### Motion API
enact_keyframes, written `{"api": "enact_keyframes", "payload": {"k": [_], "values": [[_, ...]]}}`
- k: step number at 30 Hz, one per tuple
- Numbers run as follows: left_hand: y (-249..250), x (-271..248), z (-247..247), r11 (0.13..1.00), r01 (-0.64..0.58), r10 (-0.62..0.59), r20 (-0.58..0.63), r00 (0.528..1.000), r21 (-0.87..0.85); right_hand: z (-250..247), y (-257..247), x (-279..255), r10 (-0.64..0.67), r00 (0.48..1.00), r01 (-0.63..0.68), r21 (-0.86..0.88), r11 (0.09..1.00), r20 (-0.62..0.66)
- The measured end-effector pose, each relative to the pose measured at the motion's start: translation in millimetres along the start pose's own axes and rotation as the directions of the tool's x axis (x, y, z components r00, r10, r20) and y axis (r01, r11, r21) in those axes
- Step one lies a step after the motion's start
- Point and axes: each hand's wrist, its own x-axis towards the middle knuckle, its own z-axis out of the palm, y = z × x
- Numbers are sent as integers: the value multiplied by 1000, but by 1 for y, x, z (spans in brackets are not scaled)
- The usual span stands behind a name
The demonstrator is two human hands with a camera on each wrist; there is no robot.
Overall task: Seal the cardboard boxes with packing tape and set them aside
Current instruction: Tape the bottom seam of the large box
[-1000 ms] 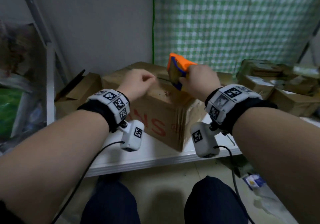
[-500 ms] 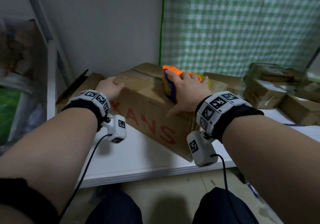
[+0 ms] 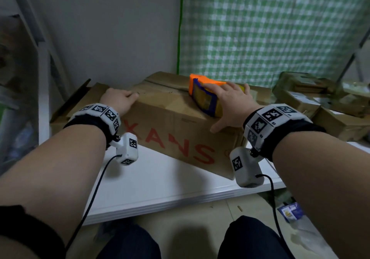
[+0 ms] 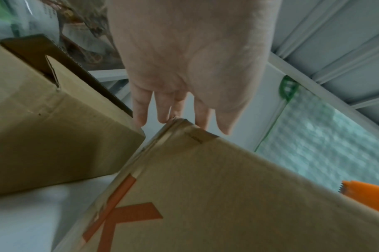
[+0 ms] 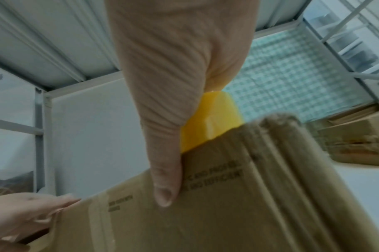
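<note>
Box: the cardboard box (image 3: 176, 122) with red letters on its front sits on the white tabletop (image 3: 160, 178), turned at an angle to the edge nearest you. Its top flaps are folded down, and a seam runs across the top.
Left hand: your left hand (image 3: 120, 100) lies on the box's upper left corner. In the left wrist view the fingers (image 4: 141, 109) are straight and reach over the corner edge, gripping nothing.
Right hand: your right hand (image 3: 232, 104) rests flat on the tape dispenser (image 3: 204, 94) with the fingers spread over it. The thumb (image 5: 165, 179) points down along the box's near face. You cannot tell whether the fingers wrap round the dispenser or only press on it.
Tape dispenser: orange on top with a blue frame and a yellow part at the side, it lies on top of the box near its right end. Its toothed orange edge (image 4: 365, 196) shows over the box's top in the left wrist view.
Second box: another cardboard box (image 3: 80, 98) with a raised flap stands just beside the left end of the lettered one.
Other boxes: more cardboard boxes (image 3: 312, 102) are piled on the tabletop to your right, well apart from the one under your hands.
Behind: a green checked cloth (image 3: 270, 28) hangs behind the right part of the tabletop.
Below: your knees (image 3: 250, 238) show under the tabletop edge.
</note>
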Motion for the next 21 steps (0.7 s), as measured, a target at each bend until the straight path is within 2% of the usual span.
{"api": "enact_keyframes", "payload": {"k": [5,10,14,17,19,21], "values": [[3,-22,-6,980,-86,94,-35,995,182,11,10,-7,168,984,-166,30,986,-51],[5,-58,-22,963,-41,42,2,999,266,16,6,-19,333,938,-325,99,941,-92],[20,-89,-41,960,-61,45,63,997,274,15,-2,-23,403,912,-380,209,901,-75],[34,-108,-58,991,-58,31,211,977,121,13,-10,-26,454,889,-422,274,864,-62],[42,-119,-66,995,11,25,362,932,-99,11,-16,-27,492,870,-471,334,817,23],[45,-124,-71,969,76,50,488,871,-235,8,-21,-28,491,864,-497,342,798,109]]}}
